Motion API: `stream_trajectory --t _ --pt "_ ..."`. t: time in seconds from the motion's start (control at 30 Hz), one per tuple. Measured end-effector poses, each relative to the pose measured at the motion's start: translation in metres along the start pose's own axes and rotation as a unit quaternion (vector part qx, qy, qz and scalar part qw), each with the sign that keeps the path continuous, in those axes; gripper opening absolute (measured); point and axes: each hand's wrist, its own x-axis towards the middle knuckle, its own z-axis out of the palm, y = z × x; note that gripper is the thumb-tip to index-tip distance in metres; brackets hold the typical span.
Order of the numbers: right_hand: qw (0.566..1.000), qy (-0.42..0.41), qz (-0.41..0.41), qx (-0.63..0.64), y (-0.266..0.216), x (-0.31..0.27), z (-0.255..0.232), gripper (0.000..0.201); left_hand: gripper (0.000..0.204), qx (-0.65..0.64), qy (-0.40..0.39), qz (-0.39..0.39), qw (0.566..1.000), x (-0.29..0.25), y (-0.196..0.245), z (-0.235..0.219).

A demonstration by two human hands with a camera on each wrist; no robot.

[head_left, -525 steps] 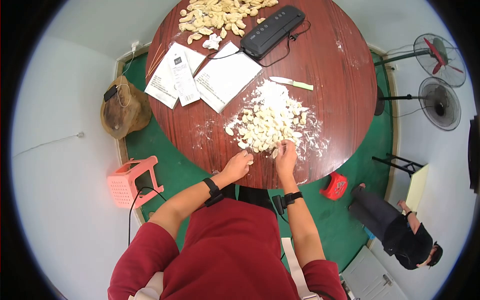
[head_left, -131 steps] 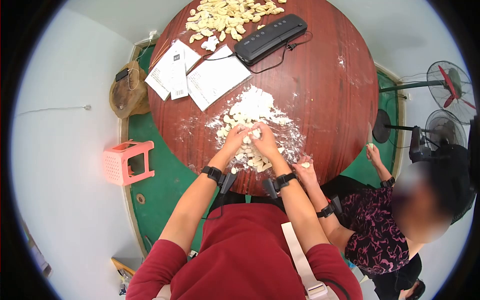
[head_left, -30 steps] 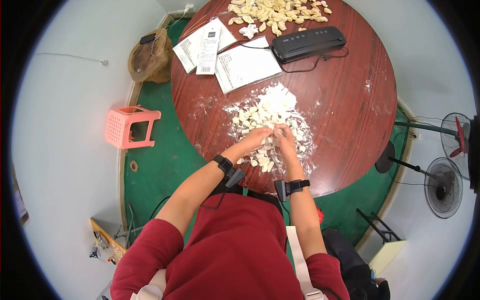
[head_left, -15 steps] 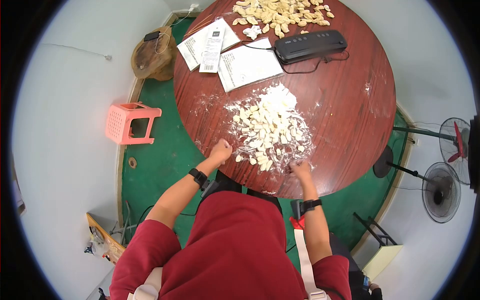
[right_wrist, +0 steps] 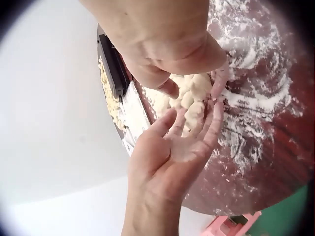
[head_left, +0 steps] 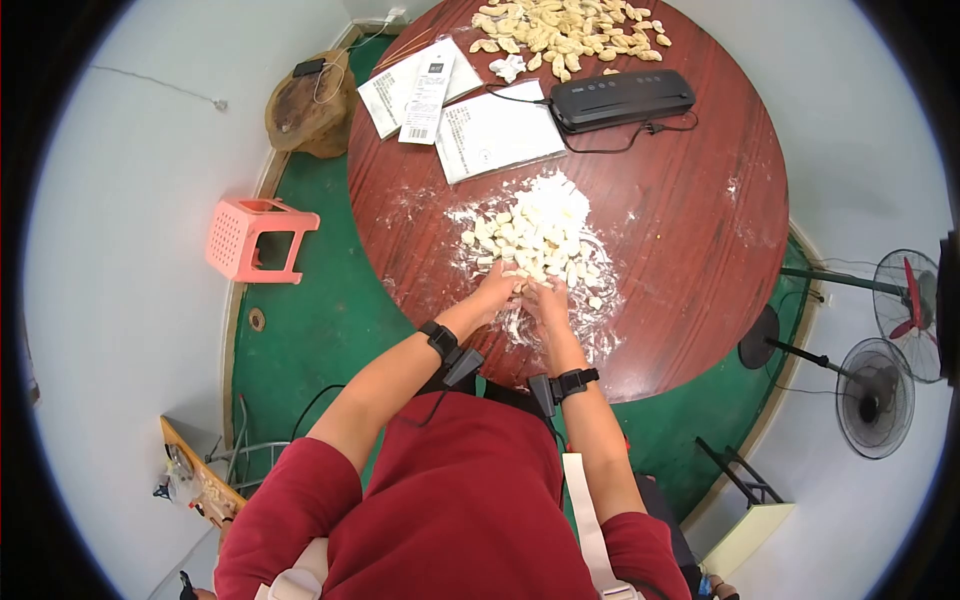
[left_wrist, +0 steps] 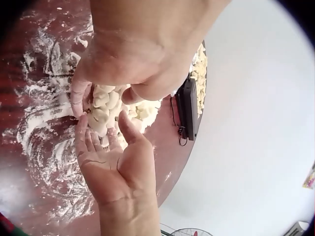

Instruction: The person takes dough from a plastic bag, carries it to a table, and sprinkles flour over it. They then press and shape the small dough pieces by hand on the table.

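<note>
Small pale dough pieces [head_left: 545,232] lie heaped on the floury table in the head view. My left hand [head_left: 497,288] and right hand [head_left: 546,304] meet at the heap's near side, fingertips close together. In the left wrist view, the right hand [left_wrist: 115,169] has its palm turned up and its fingers extended against the dough pieces [left_wrist: 101,114]. The right wrist view shows the left hand [right_wrist: 165,157] likewise, with relaxed, nearly straight fingers along the pieces. Together the two hands cup the near end of the heap. White flour [head_left: 567,198] lies thick behind it.
A black vacuum sealer [head_left: 622,101] with a cord lies at the back of the round table [head_left: 690,220]. Left of it are white bag packs [head_left: 500,132] and a crumpled tissue [head_left: 508,68]. Yellowish shaped pieces [head_left: 565,30] cover the far edge. A pink stool [head_left: 262,240] stands left.
Half a second ago the hands were apart, either side of the heap. They have come together, and loose pieces near the table edge are now gathered against the heap. The knife seen earlier is gone.
</note>
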Motion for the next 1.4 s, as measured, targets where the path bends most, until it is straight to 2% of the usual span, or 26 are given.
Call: stream_trajectory --t 0.07,0.13,0.17,0.2,0.27,0.33,0.4,0.43,0.47,0.5,0.53,0.57,0.6,0.63,0.67,0.73,0.8,0.87,0.93,1.0,1.07,1.13,1.2,1.27,1.33,1.4 --pt "0.999 -0.018 -0.021 0.037 -0.001 0.006 -0.013 0.05 0.034 0.0 -0.038 0.043 0.998 -0.003 0.007 0.0" --pt "0.991 -0.062 -0.103 0.061 -0.005 0.006 -0.028 0.042 0.032 -0.006 -0.05 0.05 0.997 -0.007 0.012 0.001" --pt "0.986 -0.068 -0.142 0.06 -0.007 0.008 -0.036 0.042 0.03 -0.014 -0.065 0.088 0.994 -0.01 0.014 0.001" --pt "0.986 -0.069 -0.143 0.06 -0.014 0.004 -0.04 0.042 0.029 -0.021 -0.08 0.126 0.989 -0.012 0.017 0.001" --pt "0.975 -0.037 -0.213 0.056 -0.032 -0.007 -0.047 0.048 0.029 -0.032 -0.068 0.138 0.988 -0.014 0.021 -0.005" --pt "0.975 -0.038 -0.217 0.029 -0.04 -0.002 -0.069 0.05 0.029 -0.041 -0.057 0.146 0.987 -0.011 0.023 -0.019" --pt "0.973 0.03 -0.223 -0.042 -0.048 -0.002 -0.084 0.051 0.03 -0.032 -0.044 0.192 0.98 -0.005 0.024 -0.04" --pt "0.965 0.063 -0.24 -0.088 -0.048 -0.001 -0.094 0.045 0.03 -0.031 -0.046 0.19 0.98 -0.007 0.026 -0.048" --pt "0.965 0.064 -0.239 -0.088 -0.046 0.005 -0.108 0.045 0.033 0.009 0.031 0.197 0.98 -0.009 0.028 -0.055" --pt "0.918 0.168 -0.25 -0.257 -0.039 0.021 -0.127 0.043 0.037 0.049 0.107 0.202 0.972 -0.01 0.031 -0.061" --pt "0.833 0.265 -0.251 -0.415 -0.038 0.023 -0.132 0.044 0.037 0.049 0.107 0.202 0.972 -0.005 0.029 -0.068" --pt "0.852 0.285 -0.197 -0.392 -0.036 0.025 -0.135 0.044 0.039 0.143 0.19 0.207 0.949 0.002 0.026 -0.074" --pt "0.852 0.285 -0.197 -0.392 -0.034 0.03 -0.133 0.044 0.042 0.234 0.269 0.209 0.911 0.014 0.021 -0.083" --pt "0.884 0.252 -0.219 -0.326 -0.032 0.037 -0.129 0.043 0.047 0.237 0.206 0.178 0.933 0.02 0.024 -0.087" --pt "0.91 0.216 -0.24 -0.258 -0.03 0.045 -0.123 0.042 0.047 0.236 0.207 0.177 0.933 0.026 0.021 -0.087" --pt "0.902 0.195 -0.233 -0.305 -0.049 0.039 -0.088 0.043 0.052 0.107 0.115 0.103 0.982 0.01 0.04 -0.056" --pt "0.862 0.201 -0.277 -0.374 -0.056 0.052 -0.061 0.051 0.055 0.081 0.142 0.092 0.982 0.018 0.046 -0.037" --pt "0.855 0.199 -0.268 -0.398 -0.065 0.058 -0.034 0.055 0.061 0.158 0.17 0.104 0.967 0.017 0.056 -0.025" --pt "0.848 0.2 -0.258 -0.418 -0.072 0.051 -0.014 0.058 0.065 0.159 0.168 0.107 0.967 0.027 0.056 -0.021" --pt "0.842 0.153 -0.233 -0.462 -0.08 0.039 0.001 0.066 0.065 0.148 0.147 0.104 0.972 0.03 0.06 -0.016" --pt "0.842 0.147 -0.215 -0.472 -0.081 0.037 0.007 0.074 0.067 0.155 0.119 0.091 0.976 0.015 0.074 -0.009" --pt "0.837 0.09 -0.231 -0.488 -0.083 0.034 0.011 0.079 0.073 0.122 0.064 0.041 0.99 0.011 0.082 -0.007" --pt "0.845 0.093 -0.234 -0.472 -0.085 0.03 0.014 0.079 0.071 0.125 0.052 0.035 0.99 0.014 0.082 -0.005" --pt "0.878 0.018 -0.226 -0.421 -0.086 0.03 0.013 0.079 0.073 0.116 -0.001 0.025 0.993 0.03 0.078 -0.013" --pt "0.874 0.044 -0.237 -0.423 -0.077 0.037 0.013 0.077 0.076 0.126 -0.031 0.011 0.992 0.025 0.088 -0.005" --pt "0.885 0.018 -0.313 -0.345 -0.072 0.039 0.008 0.076 0.077 0.123 -0.042 0.011 0.991 0.021 0.097 0.003"
